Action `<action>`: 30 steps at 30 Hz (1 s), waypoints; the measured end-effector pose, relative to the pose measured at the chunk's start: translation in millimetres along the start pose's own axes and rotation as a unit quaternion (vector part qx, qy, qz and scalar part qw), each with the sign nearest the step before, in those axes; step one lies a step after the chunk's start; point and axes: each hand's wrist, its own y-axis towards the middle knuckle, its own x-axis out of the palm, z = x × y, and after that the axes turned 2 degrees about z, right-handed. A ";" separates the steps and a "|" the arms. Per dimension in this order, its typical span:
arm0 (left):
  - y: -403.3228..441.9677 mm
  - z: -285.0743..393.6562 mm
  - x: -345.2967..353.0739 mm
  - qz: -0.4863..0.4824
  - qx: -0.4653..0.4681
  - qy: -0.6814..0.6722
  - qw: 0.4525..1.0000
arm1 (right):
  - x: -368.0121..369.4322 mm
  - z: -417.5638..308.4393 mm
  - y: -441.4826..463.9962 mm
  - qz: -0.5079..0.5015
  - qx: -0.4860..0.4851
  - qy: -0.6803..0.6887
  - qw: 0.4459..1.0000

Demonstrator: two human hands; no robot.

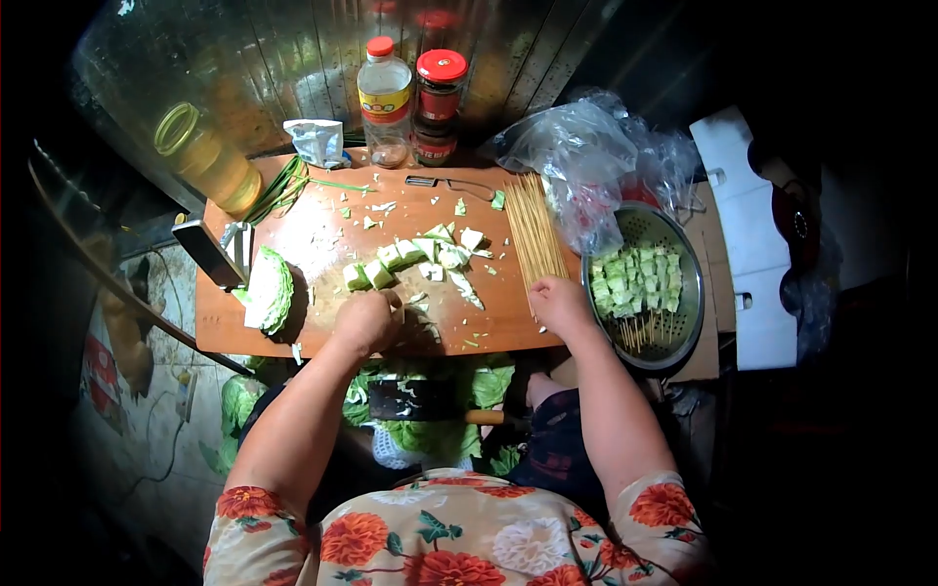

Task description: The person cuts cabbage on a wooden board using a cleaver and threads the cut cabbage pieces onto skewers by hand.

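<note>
My left hand [370,320] is closed at the near side of the wooden board [459,332], just below a row of cut cabbage pieces [391,258]. Its fingertips are turned away, so what they hold is hidden. At the near end of a bundle of bamboo skewers [535,227], my right hand [560,305] pinches at a skewer. To its right, several skewers threaded with cabbage [637,279] lie in a metal colander [690,317]. A cabbage wedge [270,293] sits on the board's left side, beside a upright cleaver-like dark blade [207,252].
Along the back stand a clear bottle [384,112], red-lidded jars [439,103] and a tilted jar of yellow liquid [210,161]. A small knife [449,184] lies near the far edge. Plastic bags [586,146] and white foam [752,244] are at right. Cabbage leaves [489,383] lie below the board.
</note>
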 end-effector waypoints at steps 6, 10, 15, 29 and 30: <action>9.5 -7.0 11.0 0.017 -0.050 -0.011 0.999 | 17.9 -5.8 17.3 0.068 0.026 -0.103 0.992; 11.6 -8.8 14.8 0.031 -0.030 0.005 0.999 | 16.2 -23.8 20.0 0.038 0.056 -0.168 0.983; 2.5 1.6 11.7 0.076 -0.008 -0.004 0.997 | 20.3 -27.2 26.1 0.039 0.083 -0.158 0.983; -5.7 17.3 -24.6 0.000 -0.010 -0.616 0.788 | -32.4 -66.1 -34.9 -0.073 0.042 0.201 0.976; -4.9 14.1 -29.6 -0.002 0.010 -0.688 0.726 | -40.0 -85.1 -51.1 -0.094 0.028 0.282 0.954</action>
